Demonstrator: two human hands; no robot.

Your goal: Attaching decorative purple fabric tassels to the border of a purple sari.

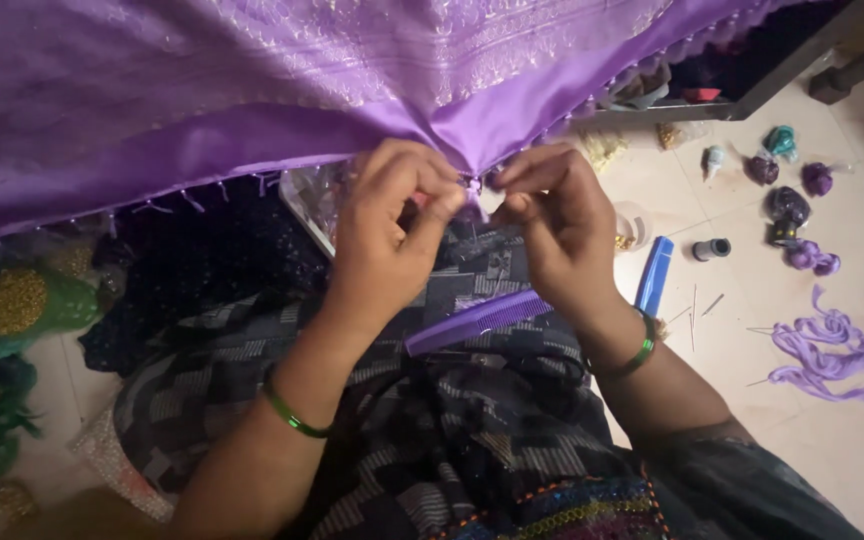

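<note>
A purple fabric (202,90) with woven pale patterning and a satin border hangs across the top of the view, small tassels along its lower edge. My left hand (392,225) pinches that edge at the middle, fingers closed on a small tassel or thread. My right hand (552,215) pinches the same spot from the right, fingertips almost touching the left ones. Both wrists wear green bangles. A purple comb (477,322) lies on my lap below the hands, on dark patterned cloth (432,430).
On the pale floor at right lie a blue comb (654,275), a dark thread spool (712,249), needles (697,305), loose purple thread strands (832,355) and small purple and teal thread bundles (787,205). Green and gold trimmings (17,305) sit at left.
</note>
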